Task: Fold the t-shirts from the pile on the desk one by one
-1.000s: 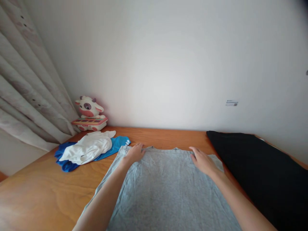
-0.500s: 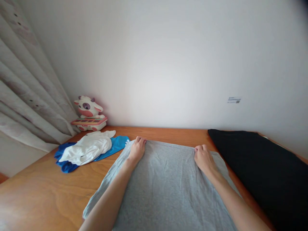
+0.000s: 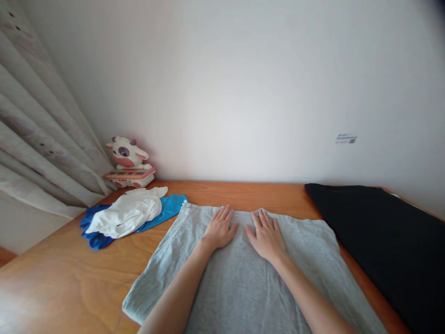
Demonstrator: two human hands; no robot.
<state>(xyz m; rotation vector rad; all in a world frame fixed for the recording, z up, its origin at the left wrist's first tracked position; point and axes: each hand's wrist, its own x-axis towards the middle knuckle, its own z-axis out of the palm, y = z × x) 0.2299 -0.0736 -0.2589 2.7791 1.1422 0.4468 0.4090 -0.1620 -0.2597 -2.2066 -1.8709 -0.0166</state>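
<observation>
A grey cloth (image 3: 239,273) lies spread on the wooden table (image 3: 69,278), its far edge a little short of the wall. My left hand (image 3: 220,230) rests flat on it near that far edge, fingers spread and holding nothing. To its right, my right hand (image 3: 267,235) is also flat on the cloth, fingers apart and tips close to the edge. A narrow strip of grey fabric shows between the two thumbs. The near end of the cloth runs out of view at the bottom.
A white garment (image 3: 127,213) lies crumpled over blue fabric (image 3: 170,211) at the left. Behind them stands a cow toy with a keyboard (image 3: 129,162), beside a curtain (image 3: 41,125). Black cloth (image 3: 378,232) covers the table's right side. A label (image 3: 346,138) is on the wall.
Both hands have let go of the cloth's far edge, moved inward toward each other and opened flat. The grey cloth's upper corners now lie spread out wider.
</observation>
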